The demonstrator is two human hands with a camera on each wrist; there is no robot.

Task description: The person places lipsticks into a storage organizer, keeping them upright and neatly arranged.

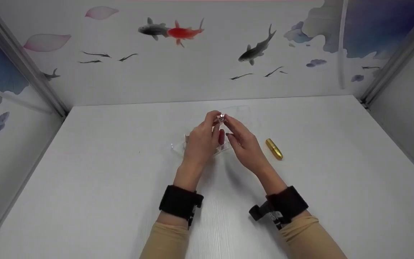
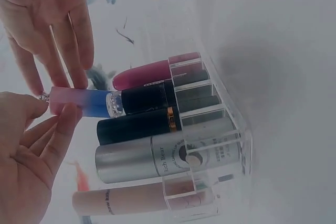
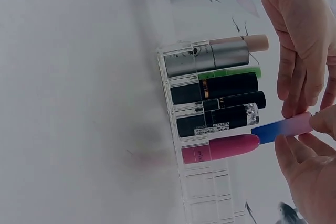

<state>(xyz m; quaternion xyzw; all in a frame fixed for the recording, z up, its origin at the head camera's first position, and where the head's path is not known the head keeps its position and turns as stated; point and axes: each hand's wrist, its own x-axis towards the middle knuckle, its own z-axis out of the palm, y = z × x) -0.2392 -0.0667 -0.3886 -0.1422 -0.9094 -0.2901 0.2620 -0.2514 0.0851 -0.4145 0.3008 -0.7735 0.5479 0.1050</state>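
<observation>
My left hand (image 1: 201,140) and right hand (image 1: 244,145) are close together, fingertips meeting at a slim lipstick tube (image 2: 92,102). This tube fades from pink to blue and has a sparkling jewelled end (image 1: 222,117). Thumb and fingers of both hands pinch it from opposite sides, its blue end toward the cosmetics below. Beneath stands a clear plastic organizer (image 3: 182,190) with cosmetic tubes upright in its slots. A magenta tube (image 3: 231,146), a black one with a gold band (image 2: 134,127) and a silver one (image 2: 126,160) are among them.
A gold lipstick tube (image 1: 274,149) lies on the white table (image 1: 84,187), right of my right hand. Inside the organizer there are also a beige tube (image 2: 118,199) and a green one (image 3: 247,72). White panels with painted fish (image 1: 185,33) enclose the table.
</observation>
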